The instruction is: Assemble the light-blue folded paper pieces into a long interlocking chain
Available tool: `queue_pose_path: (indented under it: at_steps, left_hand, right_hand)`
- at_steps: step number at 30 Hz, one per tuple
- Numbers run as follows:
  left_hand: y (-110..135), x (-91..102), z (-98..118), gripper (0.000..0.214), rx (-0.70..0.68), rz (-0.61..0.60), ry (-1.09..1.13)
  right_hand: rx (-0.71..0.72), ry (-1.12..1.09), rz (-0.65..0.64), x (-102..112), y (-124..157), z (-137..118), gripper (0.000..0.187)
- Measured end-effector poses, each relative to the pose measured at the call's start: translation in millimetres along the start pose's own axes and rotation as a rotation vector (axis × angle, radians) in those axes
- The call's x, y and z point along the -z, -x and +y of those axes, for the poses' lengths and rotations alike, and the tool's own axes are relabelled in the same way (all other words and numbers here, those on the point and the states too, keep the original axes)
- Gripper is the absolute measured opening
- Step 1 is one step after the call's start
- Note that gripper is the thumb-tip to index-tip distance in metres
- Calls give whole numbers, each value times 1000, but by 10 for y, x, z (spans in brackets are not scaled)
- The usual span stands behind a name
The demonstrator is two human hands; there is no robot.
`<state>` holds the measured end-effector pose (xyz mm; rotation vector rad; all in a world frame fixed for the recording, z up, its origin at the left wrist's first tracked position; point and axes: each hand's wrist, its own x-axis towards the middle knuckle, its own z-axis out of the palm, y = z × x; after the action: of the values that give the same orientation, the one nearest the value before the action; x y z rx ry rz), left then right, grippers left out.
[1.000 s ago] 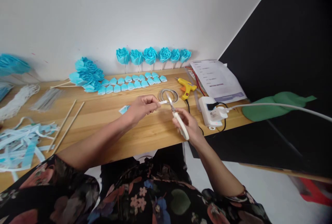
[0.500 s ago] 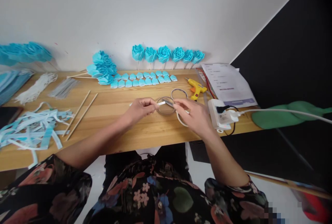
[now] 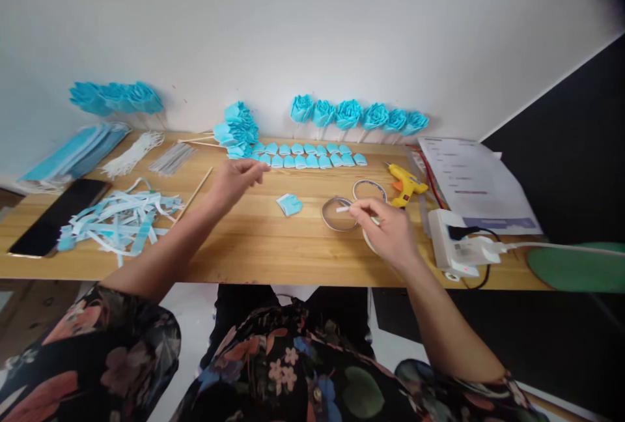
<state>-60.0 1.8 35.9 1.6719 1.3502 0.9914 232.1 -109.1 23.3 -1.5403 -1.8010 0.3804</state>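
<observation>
My right hand (image 3: 385,223) pinches a short white strip of tape (image 3: 342,209) between thumb and fingertips, above a tape roll (image 3: 329,221). Behind that roll lies another tape ring (image 3: 370,182), and a third ring is partly covered by my right hand. My left hand (image 3: 237,181) hovers over the table just in front of the rows of folded blue petals (image 3: 300,161); its fingers are loosely bent and nothing shows in them. Between my hands a single folded blue piece (image 3: 290,204) lies on the wood.
Blue fabric roses (image 3: 348,114) on sticks lean along the wall. A yellow glue gun (image 3: 405,184), a white power strip (image 3: 452,243) and printed paper (image 3: 481,181) are on the right. Cut strips (image 3: 122,220), a phone (image 3: 58,217), grey wires (image 3: 170,158) and face masks (image 3: 78,152) lie left.
My left hand has let go of the white tape strip and moved left, uncovering the folded blue piece. The strip stays in my right hand. The view has turned left.
</observation>
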Motion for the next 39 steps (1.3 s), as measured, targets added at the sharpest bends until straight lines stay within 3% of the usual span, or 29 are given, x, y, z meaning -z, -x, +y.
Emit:
queue_pose_path:
  at_steps: [3,7,12,18,21,24,27,29,33,39]
  left_hand:
    - [-195,237,-121,28,-113,91,-437]
    - [-356,229,-217,22,-102,-5,-894]
    - [-478,69,-292,27,-20,-129,-1094]
    - [-512,97,-351,31,4,-133,-1126]
    - [-394,202,-345,24,-14,1,-953]
    - [-133,237,-226,16,20,92,-373]
    - [153,112,-26,21,150,-110,291]
    - [286,-16,90,25,198,-215,505]
    - [378,-192,180,29,217,-311,635]
    - [359,-213,142,33,164,-297,641]
  right_hand:
    - [201,205,-172,-58,126,151,24]
    - [345,384,-236,-231,194,209,30]
    - [370,426,-237,-281,130,155,35]
    - [285,387,-82,-12,-177,286,38]
    - [200,374,-65,66,-321,379,47]
    - [104,175,-4,2,-385,319,50]
    - [1,-256,-51,-183,-427,90,57]
    - [-13,-504,-162,-331,-472,-92,62]
    - [1,-782,-278,-554,-580,-337,65]
    - [-13,-793,-177,-590,-660,-381,59]
